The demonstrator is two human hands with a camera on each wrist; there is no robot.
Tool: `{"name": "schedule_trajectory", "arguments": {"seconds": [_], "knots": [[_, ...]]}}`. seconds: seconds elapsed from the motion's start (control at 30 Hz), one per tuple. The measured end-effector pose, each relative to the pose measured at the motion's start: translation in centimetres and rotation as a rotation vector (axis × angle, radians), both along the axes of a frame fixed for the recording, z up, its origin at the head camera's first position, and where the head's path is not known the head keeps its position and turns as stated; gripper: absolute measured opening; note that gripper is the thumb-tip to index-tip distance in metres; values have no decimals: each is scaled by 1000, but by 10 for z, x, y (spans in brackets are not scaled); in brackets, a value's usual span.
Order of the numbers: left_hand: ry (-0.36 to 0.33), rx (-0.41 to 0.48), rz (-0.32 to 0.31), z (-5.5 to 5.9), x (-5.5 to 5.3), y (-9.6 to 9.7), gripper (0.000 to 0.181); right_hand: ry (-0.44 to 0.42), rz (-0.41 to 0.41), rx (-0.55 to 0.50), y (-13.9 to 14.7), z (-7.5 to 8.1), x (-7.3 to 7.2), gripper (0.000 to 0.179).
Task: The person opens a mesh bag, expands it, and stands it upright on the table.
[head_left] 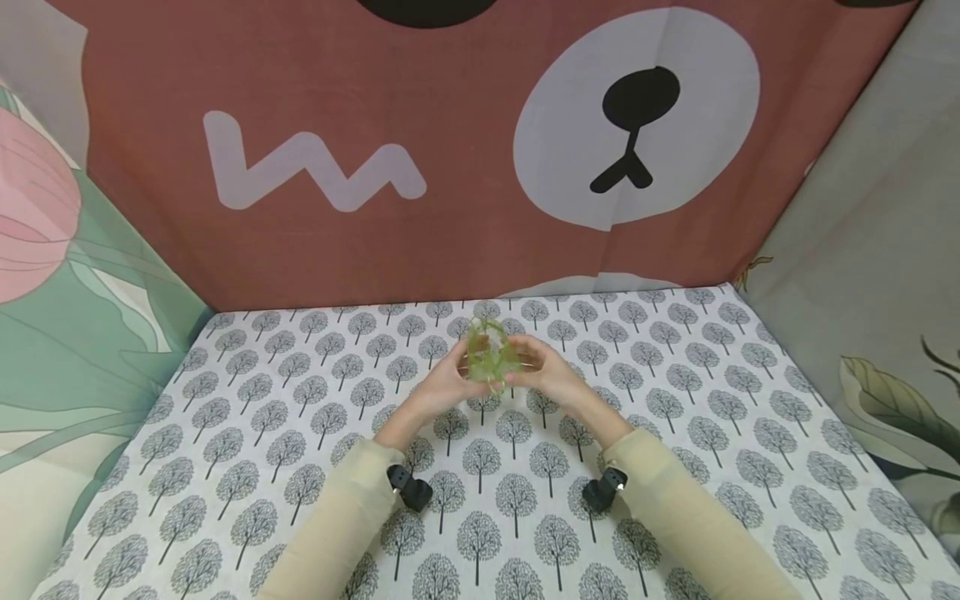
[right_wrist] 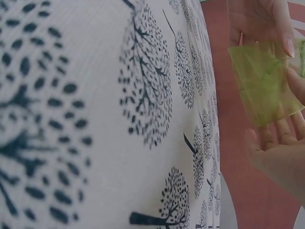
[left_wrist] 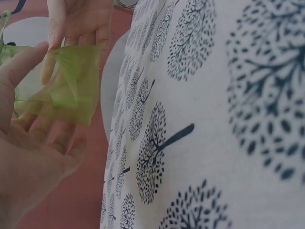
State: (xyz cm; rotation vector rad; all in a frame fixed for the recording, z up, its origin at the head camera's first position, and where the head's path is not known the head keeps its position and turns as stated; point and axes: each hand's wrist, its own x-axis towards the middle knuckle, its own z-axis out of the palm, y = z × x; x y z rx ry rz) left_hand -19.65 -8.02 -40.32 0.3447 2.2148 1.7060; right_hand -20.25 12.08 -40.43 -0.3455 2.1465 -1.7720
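A sheer yellow-green drawstring pouch (head_left: 489, 363) is held up over the table between both hands, with its loop of cord at the upper end. My left hand (head_left: 444, 383) pinches it from the left side, thumb in front and fingers behind. From the other side my right hand (head_left: 553, 375) grips it the same way. In the left wrist view the pouch (left_wrist: 78, 102) looks thin and see-through, and the fingers show through its fabric. The right wrist view shows the right hand's fingers (right_wrist: 282, 133) spread behind the pouch's lower part.
Under the hands lies a white tablecloth (head_left: 285, 467) printed with dark trees. A reddish-brown curtain (head_left: 465, 250) with a bear's muzzle stands behind the table. Patterned cloths hang on the left (head_left: 45, 350) and right (head_left: 862, 275) sides.
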Motion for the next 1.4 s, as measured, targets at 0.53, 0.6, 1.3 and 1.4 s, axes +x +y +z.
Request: {"name": "schedule_trajectory", "arguments": {"seconds": [0.53,0.6,1.3,1.4], "knots": [[31,-39,33,-7,-5,3,78,-34,17,-20,3,-3,-1,73],[28,-16,25,-9,-6,3,77,-27,20,-23,3,-4,-2,72],[12,-48,100,-12,-9,-1,66,-23,-1,3,2,-6,-2,68],[10,-45,105,-12,-9,-1,65,-30,-7,1,2,-5,-2,68]]}}
